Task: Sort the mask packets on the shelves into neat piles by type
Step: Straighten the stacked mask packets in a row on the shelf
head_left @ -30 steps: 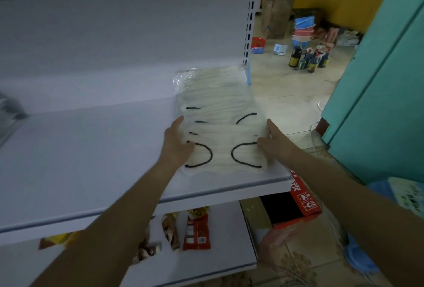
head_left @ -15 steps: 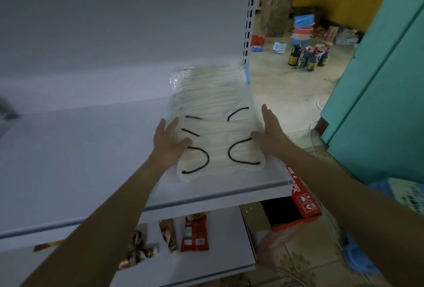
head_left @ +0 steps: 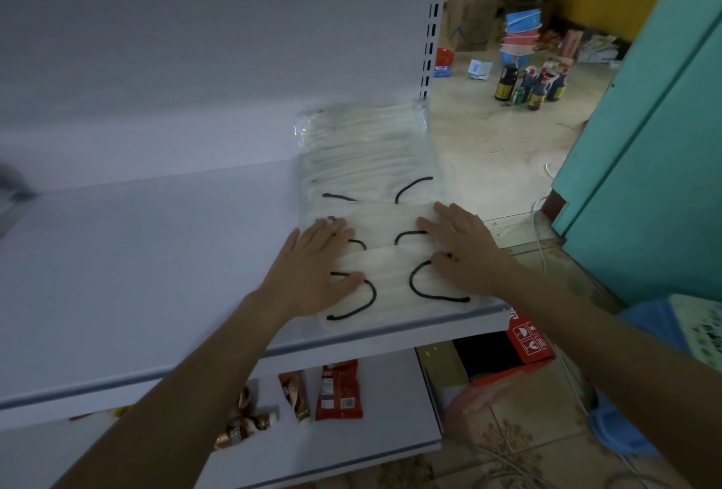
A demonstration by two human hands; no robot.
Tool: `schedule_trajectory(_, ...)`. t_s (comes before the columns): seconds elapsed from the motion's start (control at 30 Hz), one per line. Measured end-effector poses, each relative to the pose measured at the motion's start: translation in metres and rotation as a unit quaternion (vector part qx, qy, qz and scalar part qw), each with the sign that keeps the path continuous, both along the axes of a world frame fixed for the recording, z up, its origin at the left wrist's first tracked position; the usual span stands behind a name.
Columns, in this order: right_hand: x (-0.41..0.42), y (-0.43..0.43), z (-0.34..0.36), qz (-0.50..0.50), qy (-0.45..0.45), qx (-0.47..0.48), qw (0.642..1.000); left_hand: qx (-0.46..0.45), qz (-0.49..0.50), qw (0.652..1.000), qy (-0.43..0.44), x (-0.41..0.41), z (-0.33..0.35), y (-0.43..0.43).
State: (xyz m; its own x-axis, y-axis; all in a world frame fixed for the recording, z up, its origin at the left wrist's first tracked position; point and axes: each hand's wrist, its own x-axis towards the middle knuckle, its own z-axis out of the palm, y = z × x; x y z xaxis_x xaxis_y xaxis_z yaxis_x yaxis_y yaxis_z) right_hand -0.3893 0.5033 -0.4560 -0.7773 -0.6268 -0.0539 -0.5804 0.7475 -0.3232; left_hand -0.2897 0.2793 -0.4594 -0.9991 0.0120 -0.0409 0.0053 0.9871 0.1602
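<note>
A row of clear packets holding white masks with black ear loops (head_left: 385, 265) lies overlapped on the right end of the white shelf (head_left: 136, 273), running from the front edge to the back panel. My left hand (head_left: 318, 267) presses flat on the left side of the nearest packets, fingers straight. On the right side of the same packets my right hand (head_left: 463, 250) lies flat too, fingers spread. Both palms cover parts of the ear loops.
The lower shelf (head_left: 390, 434) carries several snack packets (head_left: 338, 391). Right of the shelving a red carton (head_left: 527, 340) stands on the tiled floor, with bottles (head_left: 531, 86) and stacked bowls (head_left: 521, 39) farther back. A teal door (head_left: 656, 136) is at right.
Both hands have moved from the outer edges of the packet row onto its top and now press down flat. The front packets sit a little nearer the shelf edge.
</note>
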Motion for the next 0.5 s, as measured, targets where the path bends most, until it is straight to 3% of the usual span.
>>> schedule_trajectory(0.13,0.007,0.004,0.013,0.051,-0.008,-0.021,0.998,-0.043,0.003,0.999,0.023,-0.001,0.005,0.003)
schedule_trajectory(0.23,0.013,0.005,0.012,0.106,-0.004,0.08,0.991,-0.045,0.001,0.999,0.016,-0.004,0.007,0.003)
schedule_trajectory(0.4,0.003,-0.002,0.016,0.051,0.002,0.086,0.995,-0.014,-0.004,0.999,-0.032,-0.018,0.013,0.005)
schedule_trajectory(0.5,0.011,-0.005,0.013,0.046,-0.023,0.095,0.994,-0.031,-0.002,0.999,-0.014,-0.018,0.015,0.006)
